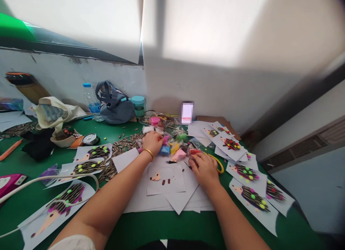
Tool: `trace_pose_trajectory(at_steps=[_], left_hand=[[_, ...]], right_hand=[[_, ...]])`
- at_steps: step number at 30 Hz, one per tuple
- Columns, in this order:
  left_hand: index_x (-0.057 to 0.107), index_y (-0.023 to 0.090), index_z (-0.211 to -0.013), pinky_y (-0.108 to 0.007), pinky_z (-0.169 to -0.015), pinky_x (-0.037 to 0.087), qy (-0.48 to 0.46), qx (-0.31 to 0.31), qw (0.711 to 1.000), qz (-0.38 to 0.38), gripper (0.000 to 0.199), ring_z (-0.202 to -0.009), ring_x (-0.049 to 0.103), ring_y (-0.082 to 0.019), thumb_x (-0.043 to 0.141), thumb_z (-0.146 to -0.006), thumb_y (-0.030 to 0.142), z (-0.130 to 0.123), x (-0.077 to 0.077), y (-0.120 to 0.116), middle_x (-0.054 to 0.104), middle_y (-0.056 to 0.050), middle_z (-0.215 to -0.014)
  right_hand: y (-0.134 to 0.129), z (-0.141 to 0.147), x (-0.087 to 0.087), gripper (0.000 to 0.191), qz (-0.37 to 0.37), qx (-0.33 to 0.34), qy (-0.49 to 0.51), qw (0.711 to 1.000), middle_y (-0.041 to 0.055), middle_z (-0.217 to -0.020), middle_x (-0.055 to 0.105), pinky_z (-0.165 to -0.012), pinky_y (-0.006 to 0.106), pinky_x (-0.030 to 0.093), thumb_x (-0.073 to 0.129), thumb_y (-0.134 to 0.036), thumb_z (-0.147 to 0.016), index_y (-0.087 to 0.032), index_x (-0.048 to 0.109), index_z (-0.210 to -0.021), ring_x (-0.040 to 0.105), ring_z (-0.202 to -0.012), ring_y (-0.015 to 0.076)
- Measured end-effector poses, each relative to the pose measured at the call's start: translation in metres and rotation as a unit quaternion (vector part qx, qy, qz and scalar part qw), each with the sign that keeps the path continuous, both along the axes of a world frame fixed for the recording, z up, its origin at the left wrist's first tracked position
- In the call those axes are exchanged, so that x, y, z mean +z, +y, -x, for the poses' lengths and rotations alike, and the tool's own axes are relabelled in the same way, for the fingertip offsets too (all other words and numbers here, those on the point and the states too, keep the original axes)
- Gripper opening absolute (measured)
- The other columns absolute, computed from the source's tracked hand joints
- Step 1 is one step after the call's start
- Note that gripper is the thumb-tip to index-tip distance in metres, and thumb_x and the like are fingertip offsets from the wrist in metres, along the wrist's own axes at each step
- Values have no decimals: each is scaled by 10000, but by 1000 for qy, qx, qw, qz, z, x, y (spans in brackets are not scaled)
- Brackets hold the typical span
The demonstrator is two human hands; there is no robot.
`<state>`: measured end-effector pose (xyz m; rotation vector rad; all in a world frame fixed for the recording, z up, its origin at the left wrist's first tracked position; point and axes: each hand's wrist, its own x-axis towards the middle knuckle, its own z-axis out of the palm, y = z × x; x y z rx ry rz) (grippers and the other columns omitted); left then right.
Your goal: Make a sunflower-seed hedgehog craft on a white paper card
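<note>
Well, from my remote seat I see the left grip (153, 143) with fingers curled, closed on something or not, I cannot tell; the blue packet (165, 150) lies just right of its fingertips. Lower, between the two grips, is the hedgehog sheet (165, 178), long side running left to right, snout pointing left. The red packet (194, 151) sits just beyond the right grip (206, 170), whose bent fingertips are nearer the sheet; whether they pinch anything is unclear

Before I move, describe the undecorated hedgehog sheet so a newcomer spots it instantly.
On the green table, white papers lie between the left forearm and right forearm. The hedgehog sheet lies on top. Unlike the hedgehog pictures either side, with bright dots, its body is bare.
</note>
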<state>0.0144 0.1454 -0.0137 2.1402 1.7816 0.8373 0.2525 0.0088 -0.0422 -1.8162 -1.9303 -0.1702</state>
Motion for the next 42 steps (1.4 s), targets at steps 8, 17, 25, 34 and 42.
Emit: trace_pose_trajectory(at_steps=[8, 17, 25, 34, 42], left_hand=[[569, 179, -951, -307, -728, 473, -181, -19, 983, -14, 189, -772, 613, -177, 540, -904, 360, 11, 9, -24, 645, -38, -835], [564, 193, -1092, -349, -797, 545, -502, -106, 836, 198, 426, -897, 667, -200, 647, -826, 515, 3, -1, -133, 674, -65, -1018], [631, 201, -1020, -360, -858, 507, -350, -165, 910, 149, 327, -945, 623, -232, 638, -840, 475, 21, -5, -170, 665, -69, -1009], [695, 180, -956, -317, -721, 519, -365, -149, 892, 220, 314, -736, 623, -185, 556, -880, 451, 31, -2, -164, 696, -54, -818], [630, 172, -766, -293, -695, 501, -371, -146, 887, 232, 277, -730, 620, -180, 658, -808, 445, 29, -7, -166, 677, -40, -764]], right_hand=[[-3, -2, 2, 306, -46, 11, 30, 998, 84, -1191, 653, -991, 439, 306, 520, -347, -936, -218, 667, -1172, 531, -1119, 277], [-33, 46, 25, 399, -57, 205, 130, 969, 117, -1200, 635, -983, 457, 411, 515, -381, -942, -208, 559, -1298, 559, -1122, 280], [-47, 72, 14, 364, 21, 247, 218, 944, 91, -1107, 681, -839, 374, 535, 584, -320, -916, -223, 533, -1263, 648, -937, 222], [-47, 68, 11, 503, -36, 264, 175, 948, 96, -1101, 644, -874, 437, 517, 618, -188, -809, -228, 490, -1294, 610, -996, 258], [-43, 68, 5, 313, -34, 264, 171, 949, 92, -1071, 639, -856, 431, 515, 646, -268, -874, -228, 546, -1168, 604, -979, 252]])
